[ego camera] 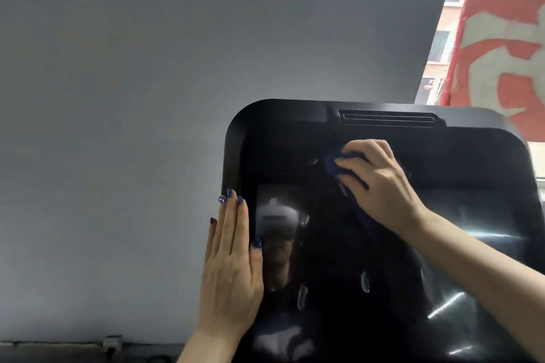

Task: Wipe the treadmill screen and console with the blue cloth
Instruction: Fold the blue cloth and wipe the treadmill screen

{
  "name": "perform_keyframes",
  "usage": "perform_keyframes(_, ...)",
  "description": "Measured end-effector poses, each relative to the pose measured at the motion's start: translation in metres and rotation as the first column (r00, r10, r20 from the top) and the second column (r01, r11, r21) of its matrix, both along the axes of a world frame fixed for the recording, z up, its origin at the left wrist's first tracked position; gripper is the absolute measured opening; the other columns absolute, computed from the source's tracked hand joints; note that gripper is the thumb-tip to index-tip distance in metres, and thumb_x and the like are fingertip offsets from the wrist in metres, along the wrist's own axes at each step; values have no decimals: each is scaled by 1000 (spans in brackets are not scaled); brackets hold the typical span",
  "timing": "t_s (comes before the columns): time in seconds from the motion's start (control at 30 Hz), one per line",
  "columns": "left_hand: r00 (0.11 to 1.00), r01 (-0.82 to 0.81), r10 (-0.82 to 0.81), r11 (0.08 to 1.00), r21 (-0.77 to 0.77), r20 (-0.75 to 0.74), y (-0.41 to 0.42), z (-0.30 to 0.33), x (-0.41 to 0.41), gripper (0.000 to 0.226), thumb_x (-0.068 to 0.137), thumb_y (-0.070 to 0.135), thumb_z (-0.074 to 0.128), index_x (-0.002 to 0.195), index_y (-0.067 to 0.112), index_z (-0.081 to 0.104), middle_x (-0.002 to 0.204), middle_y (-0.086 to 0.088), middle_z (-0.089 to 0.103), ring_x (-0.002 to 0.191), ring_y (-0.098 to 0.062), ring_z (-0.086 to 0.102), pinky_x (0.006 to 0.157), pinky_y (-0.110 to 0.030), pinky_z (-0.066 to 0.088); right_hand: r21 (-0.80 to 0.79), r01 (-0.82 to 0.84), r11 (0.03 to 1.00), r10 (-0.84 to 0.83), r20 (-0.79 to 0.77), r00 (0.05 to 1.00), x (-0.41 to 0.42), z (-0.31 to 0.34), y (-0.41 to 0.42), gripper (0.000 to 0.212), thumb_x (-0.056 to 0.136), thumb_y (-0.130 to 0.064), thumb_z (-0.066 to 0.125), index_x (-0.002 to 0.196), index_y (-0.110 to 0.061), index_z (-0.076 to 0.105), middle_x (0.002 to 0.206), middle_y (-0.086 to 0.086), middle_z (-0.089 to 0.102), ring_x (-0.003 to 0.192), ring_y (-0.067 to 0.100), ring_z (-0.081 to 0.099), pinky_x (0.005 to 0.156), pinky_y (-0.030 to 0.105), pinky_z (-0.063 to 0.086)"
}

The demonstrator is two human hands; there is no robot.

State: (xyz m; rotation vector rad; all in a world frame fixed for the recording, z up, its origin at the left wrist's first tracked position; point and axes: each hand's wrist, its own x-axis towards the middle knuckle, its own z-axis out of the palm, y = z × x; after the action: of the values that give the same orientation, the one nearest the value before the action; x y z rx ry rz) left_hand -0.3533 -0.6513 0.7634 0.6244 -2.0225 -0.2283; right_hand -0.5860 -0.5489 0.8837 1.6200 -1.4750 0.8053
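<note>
The treadmill screen (339, 244), a large glossy black panel with rounded corners, is seen filling the lower right of the view, set before a plain grey wall (147, 97). A long vent slot (386, 119) is seen along its top edge, and a red and white banner (501, 38) is seen beyond it at upper right. The left hand (231, 271) is laid flat against the panel's left border, its grip open, the fingers straight and together and the thumb resting on the glass. The right hand (380, 183) is pressed on the upper middle of the screen, its grip closed round the blue cloth (331, 166). The cloth is bunched under the curled fingers, and only its edge is shown beside the fingertips.
</note>
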Motion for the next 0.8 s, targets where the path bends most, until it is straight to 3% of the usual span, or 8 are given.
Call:
perform_keyframes(0.1, 1000, 7, -7, 1000, -17, 8, -1, 1, 1, 63, 100, 20, 33, 159, 10, 13, 168, -2, 7, 154, -19, 10, 124, -30, 5, -52, -80, 995, 81, 30, 996, 17, 11, -28, 10, 88, -3, 66, 91, 2, 74, 101, 11, 64, 99, 23, 52, 93, 26, 45)
perform_keyframes(0.23, 1000, 15, -14, 1000, -16, 7, -1, 1, 2, 64, 98, 17, 34, 159, 10, 14, 168, -1, 7, 154, -19, 10, 124, -31, 5, 35, -113, 993, 114, -22, 993, 24, 12, -39, 18, 93, -8, 59, 97, 1, 74, 108, 8, 66, 105, 25, 53, 92, 38, 48)
perform_keyframes(0.37, 1000, 18, -18, 1000, -8, 14, 1, 2, 1, 65, 99, 20, 33, 159, 13, 11, 168, -1, 6, 154, -19, 10, 124, -31, 6, 54, 2, 999, 2, -81, 997, 3, 1, -5, 25, 94, -21, 58, 109, -10, 74, 128, 9, 61, 116, 30, 53, 105, 34, 36)
perform_keyframes(0.5, 1000, 7, -6, 1000, -5, 25, 0, 2, 1, 64, 99, 21, 31, 160, 14, 10, 168, -1, 6, 154, -19, 10, 124, -30, 4, -6, 115, 993, -114, 51, 992, 14, -6, -7, 33, 88, -35, 67, 103, -7, 75, 121, 15, 56, 109, 31, 48, 97, 37, 41)
perform_keyframes(0.57, 1000, 4, -3, 1000, -14, 25, -1, 1, 2, 63, 99, 20, 31, 159, 14, 11, 168, -1, 6, 154, -19, 10, 124, -30, 4, -23, 133, 991, -130, 101, 986, 26, -4, -22, 25, 83, -24, 76, 95, -2, 71, 114, 14, 55, 103, 28, 46, 92, 32, 42)
perform_keyframes(0.67, 1000, 6, -5, 1000, -22, 28, 0, 1, 3, 62, 100, 19, 31, 158, 11, 14, 168, -2, 7, 154, -20, 10, 124, -32, 5, -26, 8, 1000, -6, 85, 996, 33, -1, -31, 5, 86, -6, 70, 86, 0, 69, 107, 11, 60, 98, 23, 47, 91, 24, 42)
perform_keyframes(0.8, 1000, -1, 1, 1000, -8, 27, 0, 2, 1, 62, 99, 21, 30, 159, 13, 13, 168, 0, 6, 154, -18, 10, 124, -32, 6, 0, -102, 995, 102, -32, 994, 8, 7, -10, 8, 87, -1, 65, 85, 2, 73, 103, 13, 66, 98, 25, 54, 95, 19, 42)
